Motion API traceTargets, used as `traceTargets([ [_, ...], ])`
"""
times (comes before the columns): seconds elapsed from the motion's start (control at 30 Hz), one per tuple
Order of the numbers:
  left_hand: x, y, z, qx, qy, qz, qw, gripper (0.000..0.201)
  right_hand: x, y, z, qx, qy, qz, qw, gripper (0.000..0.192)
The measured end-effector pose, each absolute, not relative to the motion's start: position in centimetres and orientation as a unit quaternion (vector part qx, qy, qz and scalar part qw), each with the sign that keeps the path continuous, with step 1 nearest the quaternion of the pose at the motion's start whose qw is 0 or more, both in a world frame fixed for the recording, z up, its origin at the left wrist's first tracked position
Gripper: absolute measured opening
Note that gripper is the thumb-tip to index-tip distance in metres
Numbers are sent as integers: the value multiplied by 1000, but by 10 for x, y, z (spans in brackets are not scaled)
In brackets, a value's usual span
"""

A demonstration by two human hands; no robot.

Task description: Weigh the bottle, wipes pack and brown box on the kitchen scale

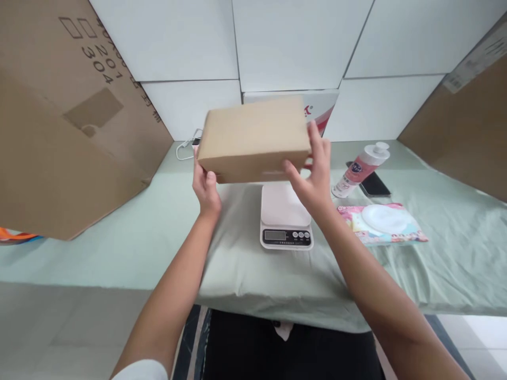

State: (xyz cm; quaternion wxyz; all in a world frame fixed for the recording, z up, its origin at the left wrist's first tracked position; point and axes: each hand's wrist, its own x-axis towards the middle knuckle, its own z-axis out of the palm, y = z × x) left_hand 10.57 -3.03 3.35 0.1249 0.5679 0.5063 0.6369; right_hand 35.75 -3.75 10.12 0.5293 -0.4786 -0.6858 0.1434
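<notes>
A plain brown cardboard box (253,132) is held up between my two hands, raised above the table. My left hand (206,187) grips its left end, thumb at the front lower corner. At the right end, my right hand (315,169) has its thumb on the front face and fingers along the side. Below the box sits a white kitchen scale (285,216), its upper edge partly hidden by the box. The scale's small display looks blank.
Right of the scale are a pack of wipes (382,224), a white and pink bottle (360,170) and a dark phone (374,184). Large cardboard sheets (71,132) stand left and right. A white cable (182,150) and a white printed box (328,103) lie behind.
</notes>
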Motion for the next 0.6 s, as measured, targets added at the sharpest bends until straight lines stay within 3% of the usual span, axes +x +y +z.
traceTargets([
  [0.13, 126, -39, 26, 594, 443, 663, 105, 95, 386, -68, 69, -476, -657, 80, 579, 82],
  [0.27, 129, -40, 16, 597, 451, 656, 98, 89, 386, -78, 48, -482, -622, 43, 616, 64],
  [0.4, 122, -41, 11, 580, 476, 660, 28, 86, 379, -84, 42, -484, -607, 32, 630, 59],
  [0.6, 116, -44, 11, 613, 474, 632, 7, 86, 381, -92, 48, -523, -585, 53, 617, 46],
])
